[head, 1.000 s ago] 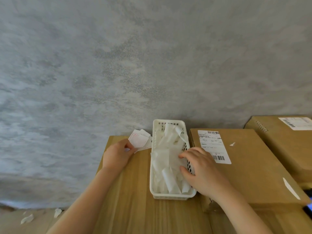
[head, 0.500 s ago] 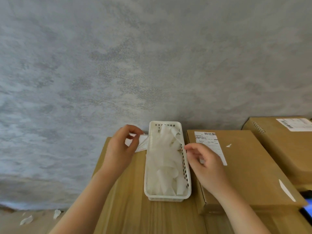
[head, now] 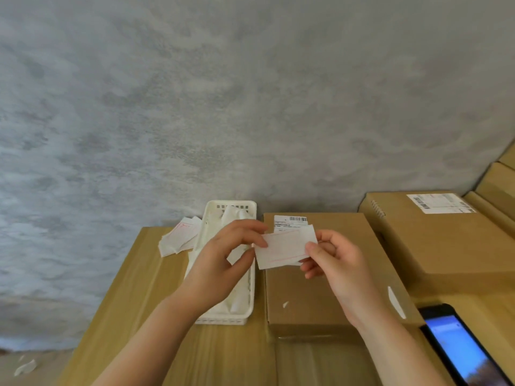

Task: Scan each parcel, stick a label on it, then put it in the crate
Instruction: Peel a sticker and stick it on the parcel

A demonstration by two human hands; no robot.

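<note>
Label [head: 285, 247]: white slip with a thin red border line, held in the air between both hands, above the far end of the near parcel; its long side runs from 9 to 3 o'clock, slightly tilted.
Left hand [head: 223, 263]: at 9 o'clock of the label; thumb and forefinger pinched narrow on the label's left edge, the other fingers curled loosely below.
Right hand [head: 338, 263]: at 3 o'clock of the label; thumb laid on the label's right front face, fingers [head: 309, 267] behind and under its lower right corner, closed on it.
Near parcel [head: 320, 288]: flat brown carton on the table, a printed shipping sticker with barcode at its 12 o'clock end, partly hidden by the label.
Far parcel [head: 446, 240]: second brown carton at 2 o'clock, its own barcode sticker on top.
Basket [head: 223, 320]: white slotted tray just beside the near parcel at 9 o'clock, filled with crumpled white backing papers.
Loose slips [head: 179, 236]: small pile at 10 o'clock of the basket, touching its wall.
Phone [head: 459, 346]: lit screen at 4 o'clock, at the frame edge.
Table [head: 133, 288]: light wood, set against a grey wall.
</note>
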